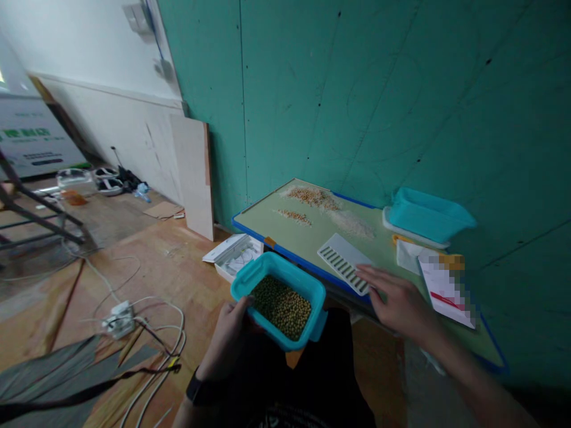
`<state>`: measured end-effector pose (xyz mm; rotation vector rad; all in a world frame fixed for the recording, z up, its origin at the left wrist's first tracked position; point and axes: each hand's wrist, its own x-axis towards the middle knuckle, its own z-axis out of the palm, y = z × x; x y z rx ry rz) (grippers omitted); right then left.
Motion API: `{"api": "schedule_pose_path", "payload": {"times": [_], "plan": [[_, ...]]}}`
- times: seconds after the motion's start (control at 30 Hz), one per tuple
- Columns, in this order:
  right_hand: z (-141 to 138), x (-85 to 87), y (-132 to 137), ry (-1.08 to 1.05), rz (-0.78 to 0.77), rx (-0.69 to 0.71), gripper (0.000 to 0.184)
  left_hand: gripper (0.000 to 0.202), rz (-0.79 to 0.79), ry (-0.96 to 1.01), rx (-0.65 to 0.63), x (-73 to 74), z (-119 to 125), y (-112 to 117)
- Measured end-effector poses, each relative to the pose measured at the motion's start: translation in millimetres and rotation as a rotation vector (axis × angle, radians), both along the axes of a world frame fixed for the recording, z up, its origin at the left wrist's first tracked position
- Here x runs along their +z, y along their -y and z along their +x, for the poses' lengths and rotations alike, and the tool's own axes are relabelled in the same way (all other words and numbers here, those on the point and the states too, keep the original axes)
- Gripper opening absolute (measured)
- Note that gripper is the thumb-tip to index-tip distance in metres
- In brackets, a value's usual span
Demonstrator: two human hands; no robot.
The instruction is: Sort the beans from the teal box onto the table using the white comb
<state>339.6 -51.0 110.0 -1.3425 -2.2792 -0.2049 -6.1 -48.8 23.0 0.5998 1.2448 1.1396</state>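
My left hand (229, 336) is closed round the near-left side of a teal plastic box (250, 274) filled with small green beans (281, 306), held over my lap just off the table's front edge. My right hand (397, 300) lies flat with fingers stretched out on the green table (307, 238), its fingertips touching the near end of a white slotted tray (343, 261). Piles of yellowish grains (312, 196) and a smear of white grains (352, 223) lie further back on the table.
A teal lid or tub (428, 215) rests upside down at the back right by the teal wall. A white card with print (446, 288) lies right of my hand. On the wooden floor left are an open white box (234, 252), cables and a power strip (119, 318).
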Motion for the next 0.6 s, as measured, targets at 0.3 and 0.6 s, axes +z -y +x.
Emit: {"api": "schedule_pose_path", "payload": {"times": [0.3, 0.6], "plan": [[-61.7, 5.1, 43.6, 0.074, 0.316, -0.031, 0.035, 0.044, 0.012, -0.046, -0.007, -6.9, -2.6, 3.4], [-75.1, -17.5, 42.3, -0.054, -0.161, -0.123, 0.022, 0.050, 0.022, -0.095, -0.038, -17.3, -0.7, 3.8]]}}
